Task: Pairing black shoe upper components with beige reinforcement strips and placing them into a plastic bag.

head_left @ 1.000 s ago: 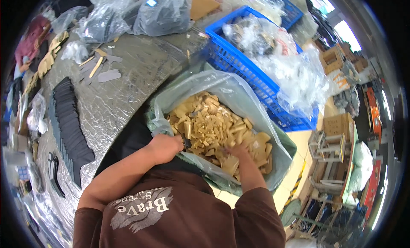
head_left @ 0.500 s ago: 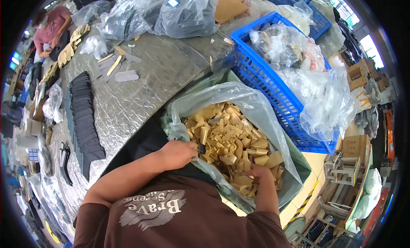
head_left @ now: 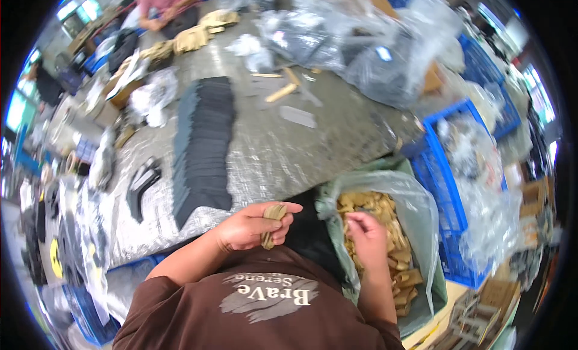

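Note:
My left hand (head_left: 256, 226) is closed round a small bundle of tan flat pieces (head_left: 274, 216), with its index finger stretched out to the right. It is in front of my shirt, at the table's near edge. My right hand (head_left: 366, 234) hovers at the left side of an open sack with a clear plastic liner (head_left: 424, 211). Its fingers are drawn together in a pinch, and whatever they hold is too small and blurred to name. Curled tan scraps (head_left: 404, 262) fill the sack below it. A long overlapping row of dark pieces (head_left: 208, 142) lies on the table beyond my left hand.
A blue plastic crate (head_left: 448, 187) with clear bags stands right of the sack. Grey and tan strips (head_left: 298, 116) lie on the table (head_left: 337, 127), a curved black piece (head_left: 142, 184) at its left. Bagged goods (head_left: 373, 61) crowd the back. Another person (head_left: 171, 6) is at the far left.
My left hand has left the sack's rim and now shows the tan bundle in front of me. The right hand has come up out of the scraps. The view has swung left.

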Available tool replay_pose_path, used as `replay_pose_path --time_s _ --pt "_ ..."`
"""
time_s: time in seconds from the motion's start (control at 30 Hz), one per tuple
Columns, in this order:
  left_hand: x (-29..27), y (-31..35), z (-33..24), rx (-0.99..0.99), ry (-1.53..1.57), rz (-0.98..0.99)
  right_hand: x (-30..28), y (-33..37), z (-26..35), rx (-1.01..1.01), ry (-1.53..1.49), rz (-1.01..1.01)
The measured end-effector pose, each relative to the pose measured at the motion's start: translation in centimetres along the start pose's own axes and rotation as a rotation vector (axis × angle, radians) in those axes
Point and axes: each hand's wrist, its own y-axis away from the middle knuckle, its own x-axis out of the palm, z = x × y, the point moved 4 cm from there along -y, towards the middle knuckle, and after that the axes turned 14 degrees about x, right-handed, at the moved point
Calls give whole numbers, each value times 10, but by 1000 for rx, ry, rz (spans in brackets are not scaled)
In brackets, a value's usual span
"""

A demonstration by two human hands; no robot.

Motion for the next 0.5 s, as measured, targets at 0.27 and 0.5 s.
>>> replay_pose_path --time_s 0.27,0.5 --pt "-17 66 -61 521 -1259 -114 173 -16 94 -38 33 671" --pt "-40 106 -70 614 -1344 -278 224 -14 100 64 137 855"
